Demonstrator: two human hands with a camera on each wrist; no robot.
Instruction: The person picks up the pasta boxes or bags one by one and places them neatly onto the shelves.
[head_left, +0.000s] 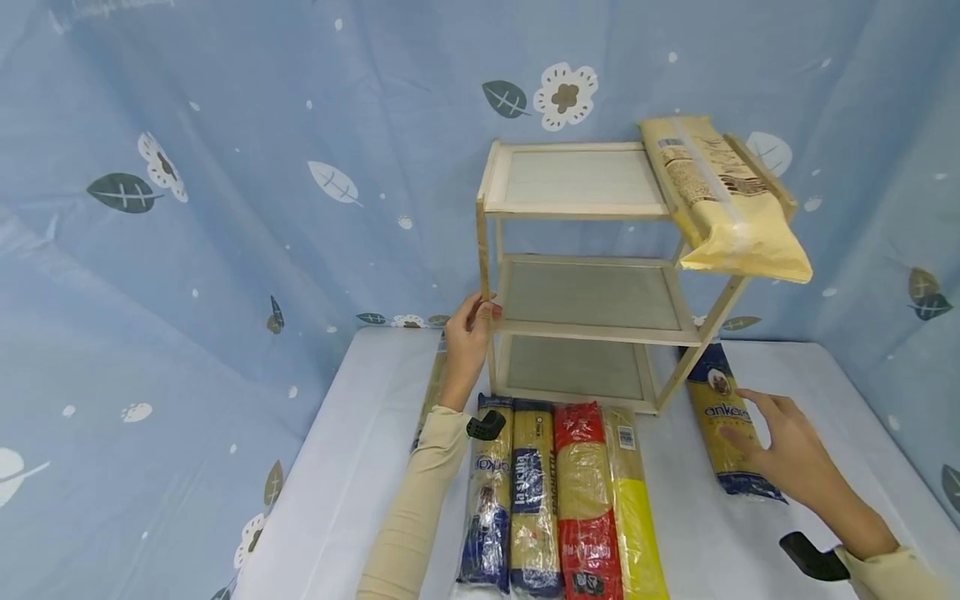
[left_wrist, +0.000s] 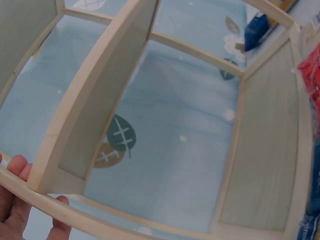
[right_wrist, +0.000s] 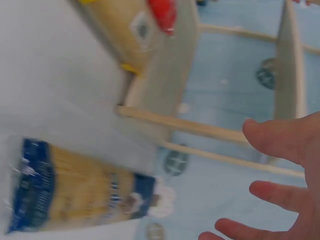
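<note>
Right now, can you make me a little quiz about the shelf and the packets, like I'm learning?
1. Which hand grips the shelf?
2. True or false: the right hand is gripping a packet.
3. Where does the large yellow bag rest? A) top board B) middle board C) bottom board

Key: 1. The left hand. 2. False; the right hand holds nothing. 3. A.

The blue backdrop cloth (head_left: 405, 92) carries a white-and-green flower-and-leaf print. The shelf rack (head_left: 592, 332) is cream and grey-green, the rightmost ankara pasta packet (head_left: 723, 429) gold and navy.
</note>
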